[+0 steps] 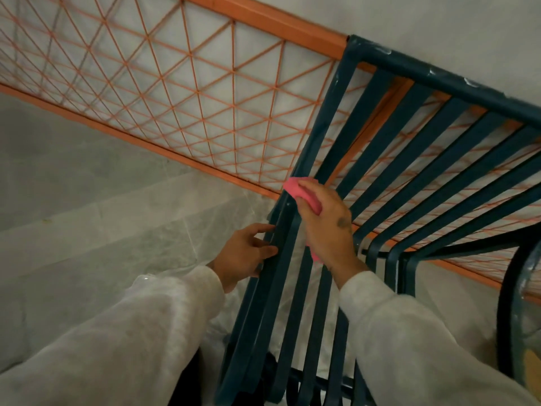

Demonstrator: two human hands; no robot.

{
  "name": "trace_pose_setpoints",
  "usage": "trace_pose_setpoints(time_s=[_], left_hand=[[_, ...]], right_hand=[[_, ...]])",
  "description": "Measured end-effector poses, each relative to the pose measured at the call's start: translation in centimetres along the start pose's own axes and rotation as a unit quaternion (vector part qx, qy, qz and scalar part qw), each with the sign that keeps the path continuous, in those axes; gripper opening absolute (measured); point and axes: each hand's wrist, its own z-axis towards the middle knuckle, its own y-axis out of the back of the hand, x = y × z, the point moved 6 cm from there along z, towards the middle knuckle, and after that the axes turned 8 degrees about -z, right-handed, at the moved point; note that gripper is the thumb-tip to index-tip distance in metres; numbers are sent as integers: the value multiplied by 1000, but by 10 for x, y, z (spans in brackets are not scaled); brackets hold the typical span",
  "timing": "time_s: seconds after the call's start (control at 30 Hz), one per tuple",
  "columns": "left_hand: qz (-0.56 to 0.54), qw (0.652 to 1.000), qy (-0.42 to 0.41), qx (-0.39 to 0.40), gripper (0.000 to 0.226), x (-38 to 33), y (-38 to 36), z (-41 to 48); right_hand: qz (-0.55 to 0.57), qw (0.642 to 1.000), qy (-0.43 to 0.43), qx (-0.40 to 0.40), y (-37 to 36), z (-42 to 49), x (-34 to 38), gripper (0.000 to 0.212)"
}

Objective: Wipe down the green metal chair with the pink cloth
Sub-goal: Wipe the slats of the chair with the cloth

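Loose off-white sleeves (409, 332), tattooed grip (328, 224)

The chair (409, 136) fills the right half of the frame, its slats running from upper right down to bottom centre. Behind it a mesh railing (175, 83) crosses from upper left to lower right. The floor (73, 215) lies at left. The left hand (246, 253) rests on the chair's left edge, just left of centre. The right hand (325, 221), beside it, presses the cloth (304, 191) onto the slats.
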Motion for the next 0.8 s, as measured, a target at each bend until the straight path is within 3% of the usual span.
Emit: trace_pose_setpoints(time_s=[0.17,0.37,0.47,0.8], left_hand=[[5,1000,-10,-8,42,2,1,0],[23,999,-16,-15,41,2,0,1],[28,1000,-7,-12,44,4,1,4],[36,999,-4,-8,45,3,1,5]], right_hand=[[-125,992,27,10,-22,-14,-3,33],[-132,990,40,19,-32,-42,-10,32],[-137,989,60,-16,-24,-22,-4,29],[-132,990,38,-29,-30,-34,-11,31]])
